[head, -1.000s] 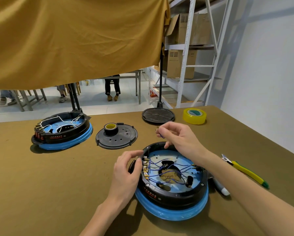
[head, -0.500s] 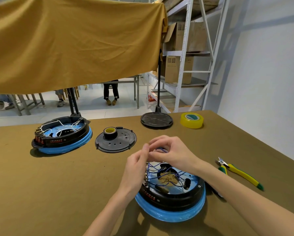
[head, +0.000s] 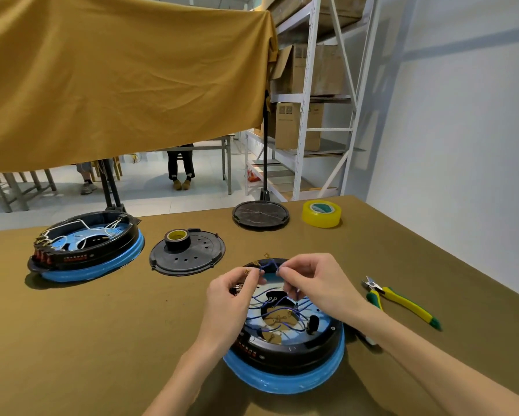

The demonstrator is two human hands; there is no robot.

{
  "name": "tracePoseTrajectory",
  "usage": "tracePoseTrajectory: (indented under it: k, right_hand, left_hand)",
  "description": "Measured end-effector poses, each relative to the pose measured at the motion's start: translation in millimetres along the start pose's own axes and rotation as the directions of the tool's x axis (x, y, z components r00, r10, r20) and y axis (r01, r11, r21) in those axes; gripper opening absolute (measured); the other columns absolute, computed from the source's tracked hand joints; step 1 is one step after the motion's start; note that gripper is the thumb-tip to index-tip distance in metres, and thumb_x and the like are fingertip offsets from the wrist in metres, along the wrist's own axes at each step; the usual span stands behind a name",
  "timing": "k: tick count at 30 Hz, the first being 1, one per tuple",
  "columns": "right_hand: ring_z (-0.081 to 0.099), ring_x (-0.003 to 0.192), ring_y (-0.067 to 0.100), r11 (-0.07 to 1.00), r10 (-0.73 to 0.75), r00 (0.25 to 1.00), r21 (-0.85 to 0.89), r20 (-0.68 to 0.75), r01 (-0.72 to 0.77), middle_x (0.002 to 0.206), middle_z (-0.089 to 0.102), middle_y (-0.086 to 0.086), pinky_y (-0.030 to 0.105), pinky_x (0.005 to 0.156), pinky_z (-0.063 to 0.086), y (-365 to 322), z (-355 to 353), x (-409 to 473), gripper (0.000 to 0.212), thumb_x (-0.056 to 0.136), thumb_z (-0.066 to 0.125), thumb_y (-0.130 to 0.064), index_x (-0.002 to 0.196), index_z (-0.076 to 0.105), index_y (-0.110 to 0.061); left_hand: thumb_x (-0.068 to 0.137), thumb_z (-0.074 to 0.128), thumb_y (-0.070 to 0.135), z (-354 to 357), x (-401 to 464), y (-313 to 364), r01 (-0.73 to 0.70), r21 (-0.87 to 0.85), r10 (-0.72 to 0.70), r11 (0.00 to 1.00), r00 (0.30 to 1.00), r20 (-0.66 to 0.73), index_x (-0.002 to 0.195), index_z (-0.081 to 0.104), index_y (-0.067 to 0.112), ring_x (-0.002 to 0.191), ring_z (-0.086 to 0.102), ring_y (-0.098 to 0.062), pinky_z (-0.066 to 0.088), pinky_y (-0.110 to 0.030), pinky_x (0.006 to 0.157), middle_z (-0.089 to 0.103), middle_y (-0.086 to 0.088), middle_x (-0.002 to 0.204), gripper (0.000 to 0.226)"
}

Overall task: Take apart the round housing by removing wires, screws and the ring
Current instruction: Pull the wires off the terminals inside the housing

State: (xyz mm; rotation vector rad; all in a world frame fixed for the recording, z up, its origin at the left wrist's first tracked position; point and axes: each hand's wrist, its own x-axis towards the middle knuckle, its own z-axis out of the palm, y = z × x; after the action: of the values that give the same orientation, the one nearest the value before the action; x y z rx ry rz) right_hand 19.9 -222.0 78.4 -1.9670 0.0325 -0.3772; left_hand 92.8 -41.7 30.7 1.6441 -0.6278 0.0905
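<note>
olive table (head: 102, 340) | round housing (head: 285, 355) below both hands | left hand (head: 231, 298), right hand (head: 318, 283) fingers pinching blue wires (head: 267, 264)

Yellow-handled cutters (head: 402, 304) are lying near the table's right edge, a yellow tape roll (head: 321, 213) sitting farther back.

head-worn view, looking down, close over table (head: 102, 340)

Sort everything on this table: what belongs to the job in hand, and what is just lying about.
In the job:
near round housing
blue wires
left hand
right hand

Lying about:
second housing
black lid
black tape
yellow tape
cutters
round stand base
</note>
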Motion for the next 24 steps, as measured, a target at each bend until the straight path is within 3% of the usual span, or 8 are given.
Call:
tracePoseTrajectory:
  k: [2, 5, 9, 13, 17, 20, 22, 24]
  right_hand:
    - [0.068, 0.065, 0.016, 0.999, 0.044, 0.998, -0.009, -0.046, -0.045, 0.073, 0.074, 0.006, 0.029, 0.057, 0.059, 3.6, -13.9, 8.5, 0.012, 0.099, 0.065, -0.013, 0.092, 0.073, -0.009]
    - [0.065, 0.066, 0.017, 0.983, 0.181, 0.95, 0.014, -0.255, -0.183, 0.074, 0.07, 0.009, 0.035, 0.056, 0.061, 21.3, -47.3, 30.5, 0.014, 0.098, 0.064, -0.01, 0.089, 0.073, -0.005]
    - [0.063, 0.064, 0.021, 0.924, 0.359, 0.84, 0.03, -0.407, -0.38, 0.072, 0.065, 0.015, 0.038, 0.059, 0.063, 62.2, -86.4, 55.0, 0.016, 0.098, 0.062, -0.008, 0.089, 0.072, 0.001]
    - [0.066, 0.062, 0.024, 0.862, 0.448, 0.779, -0.018, -0.44, -0.506, 0.072, 0.068, 0.017, 0.043, 0.067, 0.065, 98.6, -96.5, 69.9, 0.016, 0.098, 0.063, -0.007, 0.091, 0.072, 0.004]
    - [0.069, 0.074, 0.029, 0.782, 0.37, 0.805, -0.312, -0.463, -0.539, 0.077, 0.073, 0.017, 0.048, 0.081, 0.061, 112.1, -95.0, 74.8, 0.029, 0.099, 0.059, -0.014, 0.082, 0.075, 0.003]
    - [0.068, 0.096, 0.028, 0.682, 0.23, 0.87, -0.565, -0.437, -0.464, 0.104, 0.073, 0.011, 0.044, 0.087, 0.059, 102.5, -84.5, 68.6, 0.024, 0.1, 0.055, -0.017, 0.108, 0.074, -0.005]
    - [0.066, 0.104, 0.022, 0.759, 0.081, 0.912, -0.567, -0.402, -0.318, 0.114, 0.072, 0.006, 0.038, 0.091, 0.055, 85.9, -69.9, 59.2, 0.025, 0.1, 0.056, -0.015, 0.117, 0.073, -0.01]
    - [0.066, 0.1, 0.011, 0.831, -0.051, 0.949, -0.541, -0.31, -0.132, 0.107, 0.072, -0.004, 0.029, 0.089, 0.053, 64.7, -50.7, 46.1, 0.021, 0.099, 0.058, -0.014, 0.11, 0.075, -0.016]
  left_hand:
    - [0.101, 0.059, 0.038, 2.4, -2.5, -7.9, -0.023, 0.143, 0.033, 0.989, 0.997, -0.065, 0.108, 0.075, 0.035, 0.117, 0.056, 0.001, 0.045, -0.026, 0.096, 0.071, 0.022, 0.111, 0.018]
    - [0.102, 0.06, 0.024, -2.0, -2.6, -16.4, 0.046, 0.138, -0.032, 0.989, 0.994, -0.105, 0.127, 0.065, 0.036, 0.126, 0.044, 0.011, 0.037, -0.017, 0.102, 0.06, 0.022, 0.131, 0.028]
    - [0.101, 0.058, 0.009, -12.2, -4.8, -25.7, 0.088, 0.155, -0.078, 0.984, 0.995, -0.067, 0.133, 0.061, 0.029, 0.118, 0.049, 0.017, 0.044, -0.027, 0.106, 0.059, 0.022, 0.125, 0.037]
    - [0.103, 0.053, 0.009, -15.7, -10.2, -30.8, 0.1, 0.149, -0.091, 0.984, 0.994, -0.064, 0.13, 0.059, 0.034, 0.114, 0.051, 0.021, 0.044, -0.017, 0.096, 0.059, 0.029, 0.121, 0.037]
    - [0.104, 0.051, 0.008, -14.7, -12.2, -33.9, 0.113, 0.097, -0.105, 0.989, 0.99, -0.091, 0.134, 0.062, 0.028, 0.12, 0.057, 0.005, 0.05, -0.025, 0.099, 0.064, 0.018, 0.126, 0.037]
    - [0.104, 0.051, 0.008, -14.8, -11.9, -35.5, 0.117, 0.076, -0.111, 0.99, 0.991, -0.079, 0.136, 0.061, 0.026, 0.12, 0.058, 0.002, 0.051, -0.03, 0.101, 0.065, 0.016, 0.128, 0.037]
    - [0.104, 0.051, 0.007, -15.1, -10.9, -36.5, 0.113, 0.069, -0.108, 0.991, 0.991, -0.076, 0.134, 0.061, 0.027, 0.121, 0.059, 0.0, 0.052, -0.032, 0.102, 0.065, 0.015, 0.128, 0.037]
    - [0.104, 0.05, 0.007, -14.7, -10.2, -37.0, 0.112, 0.064, -0.107, 0.992, 0.991, -0.078, 0.134, 0.062, 0.027, 0.122, 0.059, -0.002, 0.051, -0.033, 0.102, 0.065, 0.012, 0.129, 0.037]
